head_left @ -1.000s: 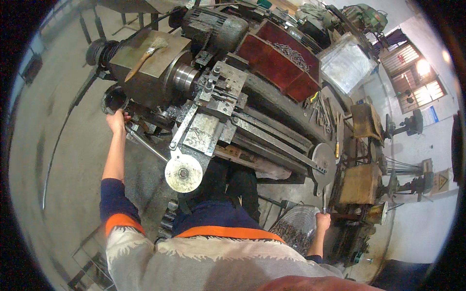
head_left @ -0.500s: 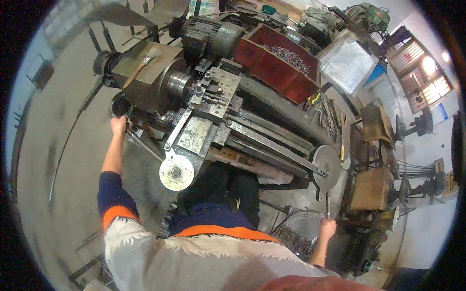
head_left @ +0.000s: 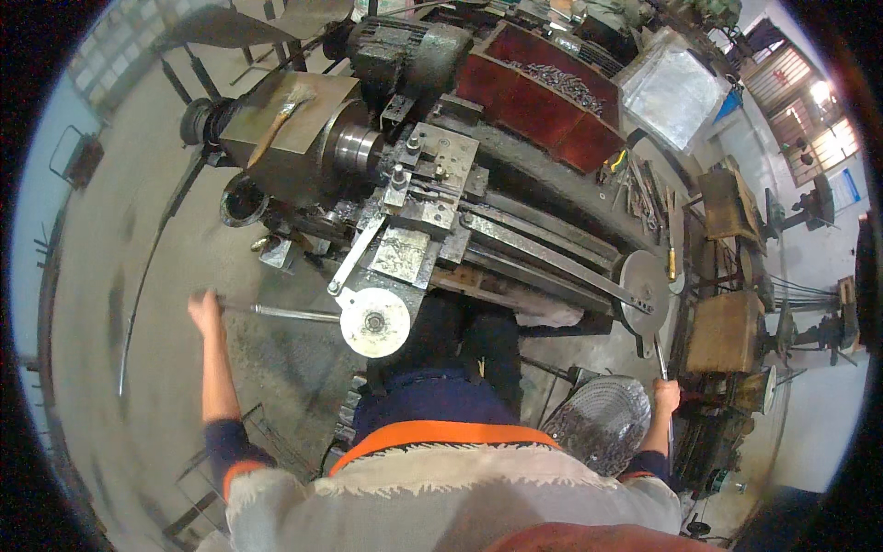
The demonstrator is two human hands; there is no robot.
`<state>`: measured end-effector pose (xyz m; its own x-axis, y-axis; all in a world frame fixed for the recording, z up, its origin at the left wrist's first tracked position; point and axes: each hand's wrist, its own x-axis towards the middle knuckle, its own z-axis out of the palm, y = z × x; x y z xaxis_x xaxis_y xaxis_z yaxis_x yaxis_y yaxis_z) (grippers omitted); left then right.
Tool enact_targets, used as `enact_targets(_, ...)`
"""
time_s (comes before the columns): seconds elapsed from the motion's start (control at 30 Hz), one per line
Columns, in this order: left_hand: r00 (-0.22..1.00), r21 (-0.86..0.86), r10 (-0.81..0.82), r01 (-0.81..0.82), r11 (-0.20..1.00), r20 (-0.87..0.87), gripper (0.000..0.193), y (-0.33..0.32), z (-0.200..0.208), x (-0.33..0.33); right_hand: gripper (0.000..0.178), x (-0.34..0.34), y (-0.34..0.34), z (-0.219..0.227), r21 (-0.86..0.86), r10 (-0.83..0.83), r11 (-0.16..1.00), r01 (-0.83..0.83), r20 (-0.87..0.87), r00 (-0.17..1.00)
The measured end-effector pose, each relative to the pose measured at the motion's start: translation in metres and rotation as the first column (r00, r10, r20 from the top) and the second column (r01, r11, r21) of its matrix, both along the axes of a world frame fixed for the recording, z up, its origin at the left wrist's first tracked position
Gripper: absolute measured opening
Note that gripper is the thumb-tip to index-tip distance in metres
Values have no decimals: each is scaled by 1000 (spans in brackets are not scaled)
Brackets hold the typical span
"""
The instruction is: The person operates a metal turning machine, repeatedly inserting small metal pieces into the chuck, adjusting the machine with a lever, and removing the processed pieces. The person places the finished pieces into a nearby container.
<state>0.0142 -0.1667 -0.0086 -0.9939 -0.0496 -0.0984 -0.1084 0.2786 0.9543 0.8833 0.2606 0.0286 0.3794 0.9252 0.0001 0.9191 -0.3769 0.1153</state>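
Observation:
My left hand [head_left: 207, 313] is closed round the outer end of a metal lever [head_left: 294, 314], slightly smeared by motion. That lever runs to a pale round disc [head_left: 374, 321] at the front of a lathe carriage [head_left: 428, 198]. On the right, my right hand [head_left: 667, 396] grips a second lever [head_left: 660, 359], which hangs from a large grey disc [head_left: 644, 293]. A long flat bar [head_left: 552, 259] links the grey disc to the carriage. Left of the carriage sits the shiny round chuck [head_left: 357, 149]; any workpiece in it is too small to make out.
A brush [head_left: 271, 133] lies on the headstock cover [head_left: 317, 106]. Behind stands a red metal bin [head_left: 515, 101] holding small metal parts, beside a motor [head_left: 409, 55]. Hand tools [head_left: 644, 198] lie right of it. A perforated basket [head_left: 602, 414] with dark bits is near my right arm.
My left hand has swung its lever down toward me, away from the headstock. My right hand stays on its lever, which has shifted slightly. The whole view has moved a little.

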Motion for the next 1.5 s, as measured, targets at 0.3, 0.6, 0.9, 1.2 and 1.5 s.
enact_targets(0.3, 966, 207, 255, -241, 948, -40, 12, -29, -14, 53, 43, -57, -52, 8, -23, -148, 989, 147, -51, 988)
enact_targets(0.6, 958, 230, 280, -260, 938, -57, 15, 2, -2, 43, 44, -57, -65, -3, 37, -158, 986, 162, -101, 982)
enact_targets(0.9, 984, 96, 166, -159, 983, -66, 24, -29, -6, 47, 45, -24, -36, -3, 38, -32, 999, 33, -28, 999)
enact_targets(1.2, 982, -398, -56, 125, 909, 179, 27, -82, 31, 63, 37, -17, 62, 32, -70, -95, 992, 108, 172, 980)
enact_targets(1.5, 777, -855, -629, 321, 407, -8, 34, 14, -27, -47, 65, -59, -9, -11, 354, 230, 908, -226, 33, 973)
